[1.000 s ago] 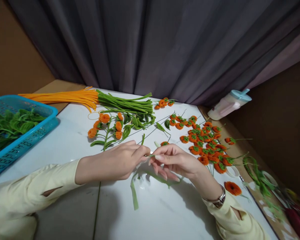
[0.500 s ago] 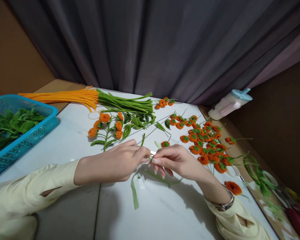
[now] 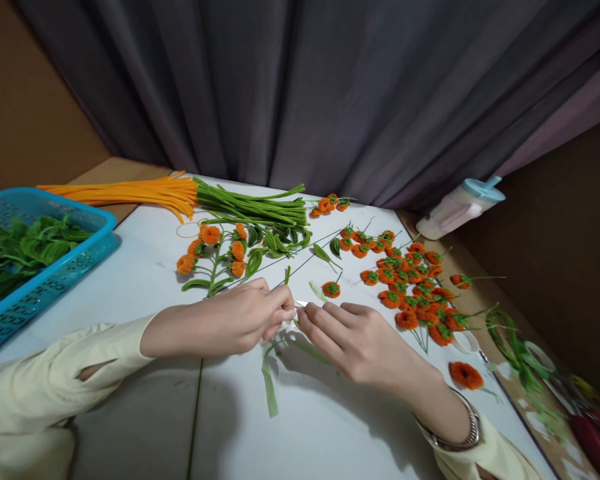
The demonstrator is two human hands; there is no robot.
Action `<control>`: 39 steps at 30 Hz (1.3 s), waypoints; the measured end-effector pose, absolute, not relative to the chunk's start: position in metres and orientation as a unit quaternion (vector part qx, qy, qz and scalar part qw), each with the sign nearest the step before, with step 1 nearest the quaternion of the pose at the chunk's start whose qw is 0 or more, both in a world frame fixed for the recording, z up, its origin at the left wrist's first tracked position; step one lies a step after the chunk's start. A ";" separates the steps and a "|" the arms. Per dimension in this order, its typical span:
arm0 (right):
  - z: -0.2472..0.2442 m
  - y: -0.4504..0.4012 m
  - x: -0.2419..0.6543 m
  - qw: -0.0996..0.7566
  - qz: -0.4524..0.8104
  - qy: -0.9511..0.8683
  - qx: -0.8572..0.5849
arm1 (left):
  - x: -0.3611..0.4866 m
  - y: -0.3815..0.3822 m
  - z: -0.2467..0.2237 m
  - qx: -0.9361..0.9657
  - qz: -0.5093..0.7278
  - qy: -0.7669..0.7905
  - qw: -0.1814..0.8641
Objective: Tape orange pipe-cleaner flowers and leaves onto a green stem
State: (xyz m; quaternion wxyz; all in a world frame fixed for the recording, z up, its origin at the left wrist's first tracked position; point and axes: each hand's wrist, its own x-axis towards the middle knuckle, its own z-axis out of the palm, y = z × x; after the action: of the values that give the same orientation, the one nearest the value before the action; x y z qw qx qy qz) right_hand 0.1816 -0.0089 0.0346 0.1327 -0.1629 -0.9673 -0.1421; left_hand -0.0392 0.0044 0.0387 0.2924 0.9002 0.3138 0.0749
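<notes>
My left hand (image 3: 235, 317) is closed, with thumb and finger pinched round a thin stem whose fuzzy green tip (image 3: 287, 275) sticks up above the knuckles. Just right of it my right hand (image 3: 355, 337) has its fingers curled together, at a pale green strip of floral tape; its fingertips are partly hidden. A dark wire (image 3: 300, 305) shows in the narrow gap between the hands. Below, a loose length of floral tape (image 3: 269, 390) trails on the white table (image 3: 240, 420). Beyond my left hand lies a green stem with several orange fuzzy flowers (image 3: 211, 235).
Many orange flower heads (image 3: 423, 290) lie right of my hands. Green pipe cleaners (image 3: 250, 203) and orange ones (image 3: 125, 193) lie at the back. A blue basket (image 3: 55, 287) of leaves stands left. At right are a tumbler (image 3: 460, 208) and a tape roll (image 3: 466, 342).
My right hand has turned over, its back now facing up and its fingers curled in. The left hand has shifted slightly left, and the green tip has come down a little.
</notes>
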 end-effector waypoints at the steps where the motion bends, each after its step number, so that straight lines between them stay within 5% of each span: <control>1: 0.034 -0.009 0.181 0.131 -0.147 -0.968 -0.158 | -0.039 0.005 0.039 0.904 0.073 0.312 0.283; 10: 0.031 -0.008 0.181 0.160 -0.052 -0.966 -0.194 | -0.041 0.008 0.034 0.946 0.168 0.238 0.144; 22: 0.036 -0.005 0.184 0.221 0.239 -0.919 -0.223 | -0.047 0.008 0.035 0.958 0.226 0.154 0.084; 30: 0.038 -0.009 0.183 0.195 0.037 -0.958 -0.209 | -0.049 0.008 0.027 0.963 0.209 0.159 0.063; 39: 0.040 -0.019 0.178 0.162 -0.115 -0.969 -0.150 | -0.051 0.009 0.045 0.967 0.092 0.150 0.183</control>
State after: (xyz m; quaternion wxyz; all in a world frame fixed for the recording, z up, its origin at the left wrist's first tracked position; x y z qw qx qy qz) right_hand 0.1778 -0.0193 0.0396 0.1617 -0.1504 -0.9685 -0.1149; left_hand -0.0507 0.0085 0.0448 0.1829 0.9673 0.1497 0.0921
